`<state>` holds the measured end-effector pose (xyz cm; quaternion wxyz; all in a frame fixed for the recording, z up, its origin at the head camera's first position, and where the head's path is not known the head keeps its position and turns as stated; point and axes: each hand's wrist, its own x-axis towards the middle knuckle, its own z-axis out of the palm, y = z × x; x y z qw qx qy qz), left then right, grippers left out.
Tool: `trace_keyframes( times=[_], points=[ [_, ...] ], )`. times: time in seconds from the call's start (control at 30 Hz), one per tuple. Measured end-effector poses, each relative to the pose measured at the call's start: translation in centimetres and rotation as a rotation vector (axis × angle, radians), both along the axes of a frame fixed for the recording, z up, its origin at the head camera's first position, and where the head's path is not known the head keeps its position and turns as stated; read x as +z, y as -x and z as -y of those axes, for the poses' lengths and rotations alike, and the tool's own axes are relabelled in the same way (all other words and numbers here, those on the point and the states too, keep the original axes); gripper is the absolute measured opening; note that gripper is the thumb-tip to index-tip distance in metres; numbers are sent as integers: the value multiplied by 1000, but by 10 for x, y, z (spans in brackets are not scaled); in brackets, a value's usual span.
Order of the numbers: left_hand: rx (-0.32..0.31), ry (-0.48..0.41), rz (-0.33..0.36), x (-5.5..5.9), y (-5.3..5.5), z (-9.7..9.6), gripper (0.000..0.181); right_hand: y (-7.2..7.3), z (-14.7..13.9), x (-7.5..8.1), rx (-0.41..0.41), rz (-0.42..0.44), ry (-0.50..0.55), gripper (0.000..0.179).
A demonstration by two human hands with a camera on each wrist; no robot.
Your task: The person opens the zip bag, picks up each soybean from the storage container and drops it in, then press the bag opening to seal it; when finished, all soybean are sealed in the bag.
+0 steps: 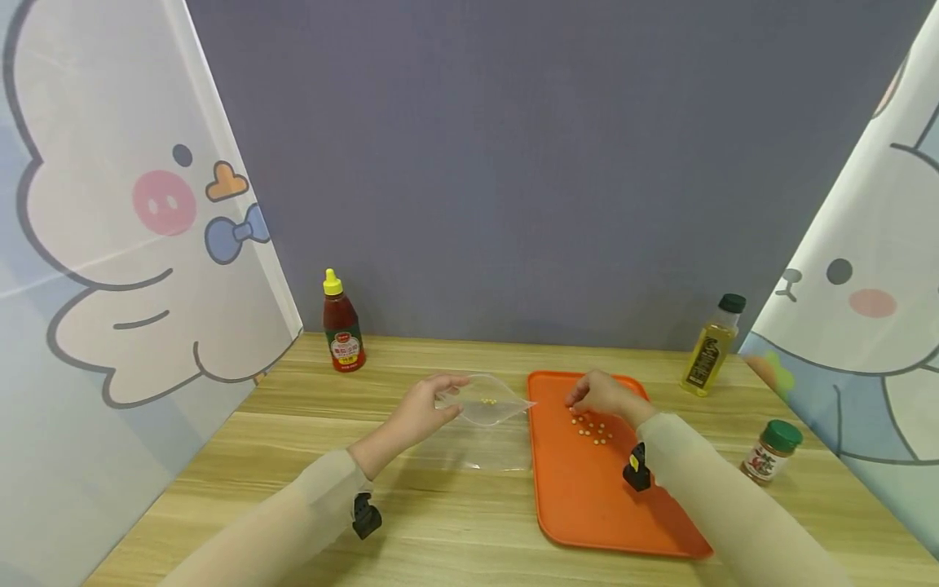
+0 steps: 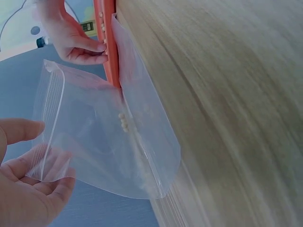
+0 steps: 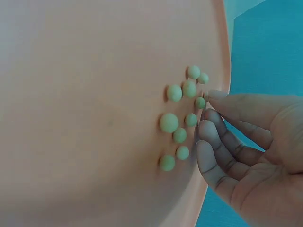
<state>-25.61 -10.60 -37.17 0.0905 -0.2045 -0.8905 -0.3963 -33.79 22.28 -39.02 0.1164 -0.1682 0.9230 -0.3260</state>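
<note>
My left hand (image 1: pixel 425 408) holds a clear zip-lock bag (image 2: pixel 90 123) by its zip edge, thumb on one side and fingers behind the film. The bag's mouth gapes, and several pale yellow beans (image 2: pixel 123 123) lie inside. On the orange tray (image 1: pixel 587 505), more round beans (image 3: pixel 169 123) are scattered near the far rim. My right hand (image 3: pixel 251 146) reaches down among them with bent fingers, thumb and fingertips (image 3: pixel 207 130) close together at the beans nearest the rim. Whether a bean is caught between them, I cannot tell.
A red sauce bottle (image 1: pixel 343 330) with a yellow cap stands at the back left. An oil bottle (image 1: pixel 708 355) is at the back right, and a green-lidded spice jar (image 1: pixel 768 456) stands right of the tray. A grey panel (image 1: pixel 469 179) closes off the wooden table's back.
</note>
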Motion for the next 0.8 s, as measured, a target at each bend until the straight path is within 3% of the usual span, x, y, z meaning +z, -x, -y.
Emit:
trace_keyframes(
  times=[0.8],
  points=[
    [-11,-4,19,0,-3,0,42,4,1,-9,9,-66,-5,4]
  ],
)
